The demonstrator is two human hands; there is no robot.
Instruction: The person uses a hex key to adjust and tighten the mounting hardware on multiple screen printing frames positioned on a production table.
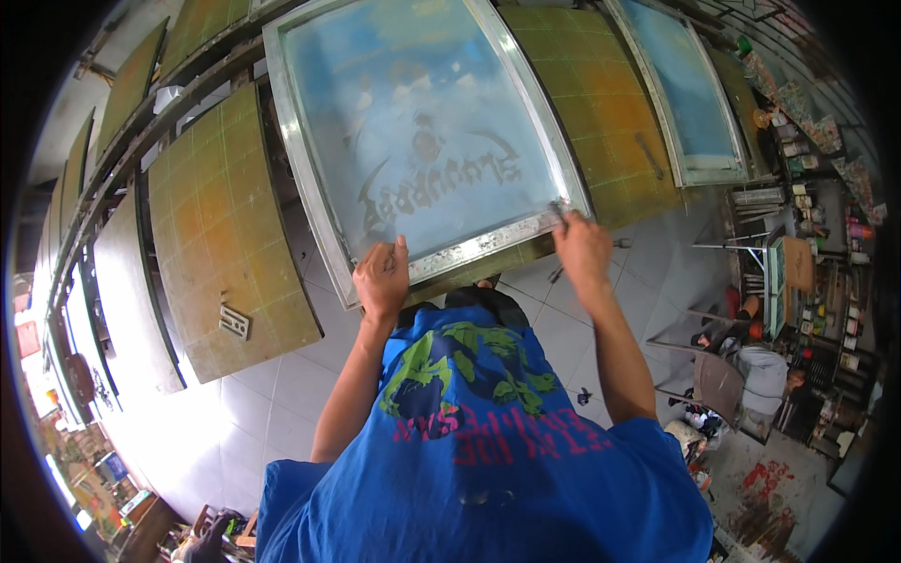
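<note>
Standing over a silver-framed mesh screen (479,250), a person in a blue shirt (479,488) brings both hands to its near corners in the head view. The left hand (382,281) is curled, thumb up, at the left corner; whether it grips the rail cannot be told. The right hand (584,249) is curled at the right corner, near a small dark shape, its hold unclear. The screen lies over an olive board, between similar boards (221,225) (601,103). The blue mesh already bears an emblem and arched lettering, so that stage appears done; what remains cannot be judged. Stylised letters mark the mesh; pink block letters cross the shirt. No brand label is legible.
</note>
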